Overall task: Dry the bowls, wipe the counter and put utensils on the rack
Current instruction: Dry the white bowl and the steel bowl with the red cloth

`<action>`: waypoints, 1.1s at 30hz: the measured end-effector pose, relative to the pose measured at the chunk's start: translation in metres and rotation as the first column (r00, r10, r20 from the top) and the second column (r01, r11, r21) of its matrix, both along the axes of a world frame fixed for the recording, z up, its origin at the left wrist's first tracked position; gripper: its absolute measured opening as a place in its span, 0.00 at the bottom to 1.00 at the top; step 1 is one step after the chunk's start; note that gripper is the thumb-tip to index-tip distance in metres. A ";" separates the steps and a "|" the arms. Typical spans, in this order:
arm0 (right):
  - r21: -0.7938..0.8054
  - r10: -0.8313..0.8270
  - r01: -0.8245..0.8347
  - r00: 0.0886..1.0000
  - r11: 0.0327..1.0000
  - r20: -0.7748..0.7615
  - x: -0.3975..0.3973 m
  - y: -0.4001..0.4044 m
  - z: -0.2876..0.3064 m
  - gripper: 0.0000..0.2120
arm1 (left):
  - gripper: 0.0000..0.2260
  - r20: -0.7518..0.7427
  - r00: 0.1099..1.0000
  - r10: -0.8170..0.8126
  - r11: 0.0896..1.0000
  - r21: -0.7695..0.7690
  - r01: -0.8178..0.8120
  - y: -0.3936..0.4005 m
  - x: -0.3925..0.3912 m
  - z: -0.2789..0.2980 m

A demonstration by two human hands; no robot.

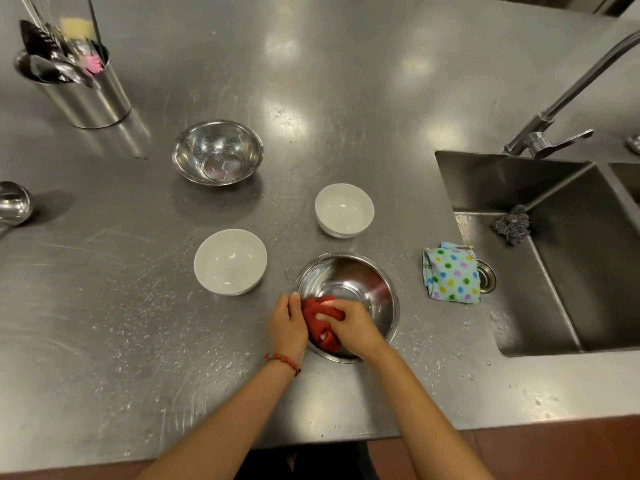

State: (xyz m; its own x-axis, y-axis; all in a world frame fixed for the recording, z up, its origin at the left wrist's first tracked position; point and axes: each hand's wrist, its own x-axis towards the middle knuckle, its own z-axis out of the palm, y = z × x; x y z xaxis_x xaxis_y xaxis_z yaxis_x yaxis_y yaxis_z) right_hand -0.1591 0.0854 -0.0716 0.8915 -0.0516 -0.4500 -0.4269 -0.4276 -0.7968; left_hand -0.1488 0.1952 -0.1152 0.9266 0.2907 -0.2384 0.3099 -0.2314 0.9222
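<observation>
On the counter point(346, 81), near its front edge, the left hand point(288, 323) grips the rim of the steel bowl point(360, 289), steadying it. Inside, the right hand point(351, 327) clutches a bunched red cloth point(317, 322) against the near wall. Good drying likely means sweeping the cloth round the whole inside while the left hand holds the rim firmly, since wet steel may skid.

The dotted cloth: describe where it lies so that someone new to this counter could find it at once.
Start at the sink on the right of the steel counter. On the sink's near left edge, partly over the drain, lies the folded dotted cloth. It is pale blue with coloured dots, unlike the plain red cloth in the metal bowl.
</observation>
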 end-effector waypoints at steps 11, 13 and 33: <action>0.092 -0.348 0.342 0.936 0.935 0.056 0.000 0.018 -0.013 0.12 | 0.18 -0.014 0.996 -0.086 0.996 0.016 0.086 -0.004 -0.011 -0.002; 0.108 -0.370 0.362 0.927 0.926 0.067 0.001 0.021 -0.012 0.12 | 0.17 -0.017 0.997 -0.071 0.997 -0.010 0.071 -0.003 -0.010 -0.002; -0.067 0.043 -0.043 0.999 0.997 -0.004 -0.004 -0.012 0.004 0.07 | 0.18 -0.213 0.976 -0.042 0.975 -0.222 -0.006 0.007 -0.024 0.003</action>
State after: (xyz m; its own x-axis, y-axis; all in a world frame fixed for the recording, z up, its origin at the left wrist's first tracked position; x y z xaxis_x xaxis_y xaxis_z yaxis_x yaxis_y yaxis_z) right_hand -0.1634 0.0732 -0.0681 0.8926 -0.0434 -0.4488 -0.4087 -0.4982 -0.7647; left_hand -0.1731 0.2025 -0.1126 0.8510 0.1923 -0.4887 0.5040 -0.0374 0.8629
